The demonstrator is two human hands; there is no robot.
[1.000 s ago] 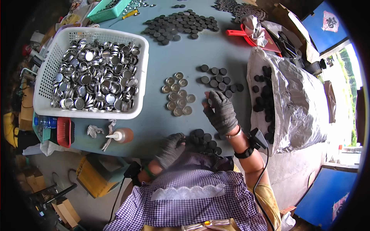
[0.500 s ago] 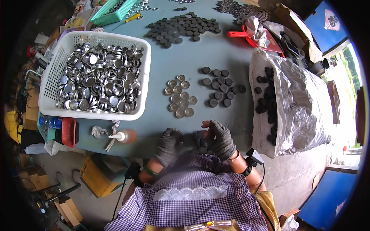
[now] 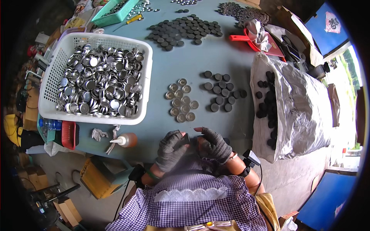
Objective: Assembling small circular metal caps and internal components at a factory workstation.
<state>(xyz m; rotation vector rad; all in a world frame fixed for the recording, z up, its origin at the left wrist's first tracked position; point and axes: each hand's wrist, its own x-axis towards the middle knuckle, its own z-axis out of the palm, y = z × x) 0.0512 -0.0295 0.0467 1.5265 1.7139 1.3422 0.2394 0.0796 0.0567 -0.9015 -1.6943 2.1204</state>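
Observation:
At the table's near edge my left hand, in a grey fingerless glove, pinches a black disc between thumb and fingers. Close beside it, my right hand, gloved alike, curls inward with its index finger stretched toward the left. What its other fingers hold is hidden. One more black disc shows beside the right hand. Ahead of my hands lies a cluster of shiny metal cups, with a group of black discs to their right.
A white basket full of metal cups stands left. A glue bottle lies near the front edge. On the right sits a white sack with black discs at its mouth. Farther back are more dark discs and a red dustpan.
My left hand has turned and moved slightly right, and a black disc now shows in its fingers. My right hand has shifted a little left and down, closing the gap between them.

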